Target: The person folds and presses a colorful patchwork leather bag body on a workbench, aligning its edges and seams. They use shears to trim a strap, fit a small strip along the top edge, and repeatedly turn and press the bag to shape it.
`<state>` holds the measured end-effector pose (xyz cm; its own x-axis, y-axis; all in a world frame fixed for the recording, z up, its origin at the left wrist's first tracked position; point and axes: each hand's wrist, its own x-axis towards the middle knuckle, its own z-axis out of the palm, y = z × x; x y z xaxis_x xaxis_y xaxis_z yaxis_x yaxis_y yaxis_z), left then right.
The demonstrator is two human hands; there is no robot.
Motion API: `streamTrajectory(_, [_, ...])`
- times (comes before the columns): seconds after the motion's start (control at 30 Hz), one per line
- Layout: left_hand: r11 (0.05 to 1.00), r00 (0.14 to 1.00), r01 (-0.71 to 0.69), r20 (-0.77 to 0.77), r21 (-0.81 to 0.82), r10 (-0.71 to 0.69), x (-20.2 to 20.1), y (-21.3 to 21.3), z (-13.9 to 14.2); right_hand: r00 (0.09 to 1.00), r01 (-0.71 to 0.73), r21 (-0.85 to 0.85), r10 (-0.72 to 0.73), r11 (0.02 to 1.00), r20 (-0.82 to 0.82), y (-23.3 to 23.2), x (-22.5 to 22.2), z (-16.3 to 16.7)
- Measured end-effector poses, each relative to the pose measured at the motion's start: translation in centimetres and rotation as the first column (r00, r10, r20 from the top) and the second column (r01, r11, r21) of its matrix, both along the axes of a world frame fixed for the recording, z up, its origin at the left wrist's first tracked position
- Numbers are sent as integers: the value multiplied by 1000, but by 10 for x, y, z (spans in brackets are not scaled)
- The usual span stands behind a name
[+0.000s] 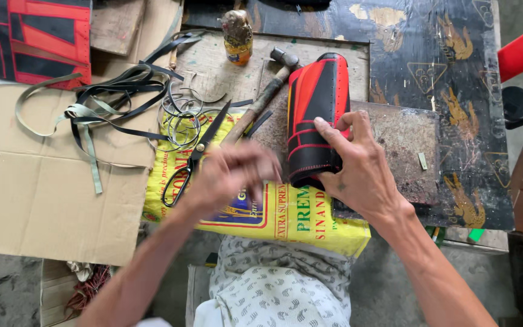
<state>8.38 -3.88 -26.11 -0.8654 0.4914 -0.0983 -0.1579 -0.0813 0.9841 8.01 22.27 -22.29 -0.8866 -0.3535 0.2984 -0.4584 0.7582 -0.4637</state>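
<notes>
1. The right hand (pixel 358 166) lies flat on a rolled red-and-black stitched leather piece (pixel 317 103), fingers spread and extended, the fingertips pressing its right edge and the thumb against its lower end.
2. The rolled piece stands lengthwise on a rusty metal plate (pixel 404 142), just right of centre, its lower end overlapping a yellow printed sack (pixel 286 221).
3. The left hand (pixel 231 175) hovers just left of the roll, blurred by motion; its fingers look loosely curled together, but whether they pinch anything cannot be told.
4. The yellow sack lies flat under both hands (rectangular, with red-bordered panels and green and red lettering).
5. Black-handled scissors (pixel 192 163) rest on the sack's left part, blades partly apart, near the left hand.
6. A hammer (pixel 270 88) lies diagonally just left of the roll, its head near the roll's top.
7. A small yellow-labelled bottle (pixel 237 37) stands upright beyond the hammer.
8. Black and grey straps (pixel 113 100) lie tangled on flattened cardboard (pixel 43 181) at left.
</notes>
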Motion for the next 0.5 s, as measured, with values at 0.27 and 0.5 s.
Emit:
streamTrajectory(0.27, [999, 991, -4, -130, -41, -2, 63, 79, -63, 968, 122, 131, -88, 984, -235, -29, 34, -25])
streamTrajectory(0.5, [985, 992, -107, 77, 132, 97, 25, 107, -92, 941, -80, 178, 133, 981, -310, -15, 20, -24])
